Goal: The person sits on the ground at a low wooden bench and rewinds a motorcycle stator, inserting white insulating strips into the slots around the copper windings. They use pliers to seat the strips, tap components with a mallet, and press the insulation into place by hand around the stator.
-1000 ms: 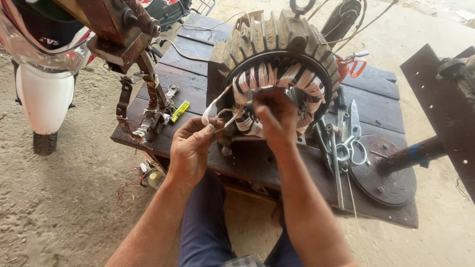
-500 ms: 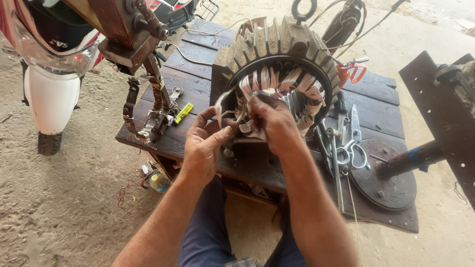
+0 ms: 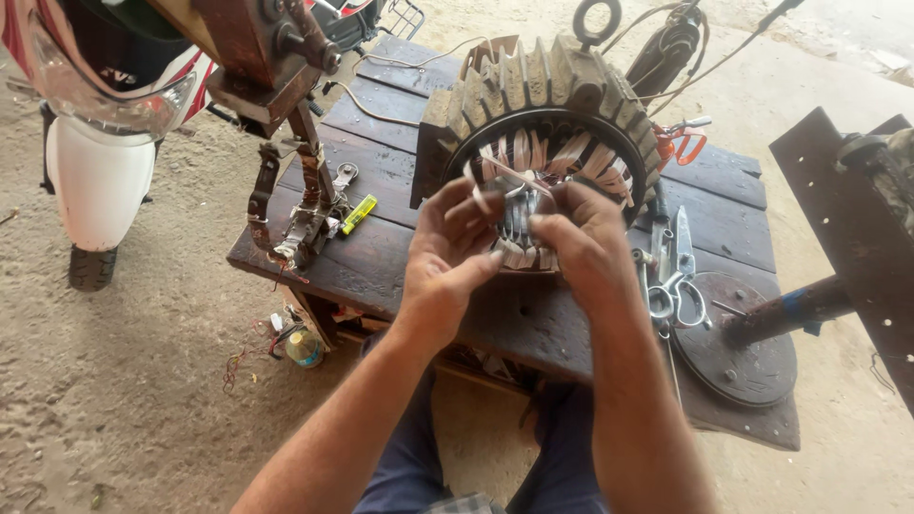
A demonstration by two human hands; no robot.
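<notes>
Working at the open mouth of a finned motor stator (image 3: 547, 90) standing on its side on the dark wooden bench (image 3: 381, 171). Left hand (image 3: 452, 252) and right hand (image 3: 581, 238) raised together right in front of the bore, fingers pinched on a thin pale strip (image 3: 509, 174), seemingly slot insulation, one of many white strips (image 3: 533, 152) fanning out of the slots inside. Left fingers closed on one end, right fingers closed on the other; both hands clamped on that strip, none spread free.

Probably mid-step: seating or straightening the insulating strips around the winding slots, with most of the ring already lined. Next move likely needing a fine, steady pinch and a straight slide along the slot, without creasing the strip or disturbing its neighbours.

Within reach on the bench: scissors (image 3: 674, 286) just right of the stator, a round metal plate (image 3: 738, 343) beyond them, a yellow lighter (image 3: 359, 213) to the left, beside a rusty winding jig (image 3: 286, 114). White scooter (image 3: 95, 143) parked at far left on the sandy ground.
</notes>
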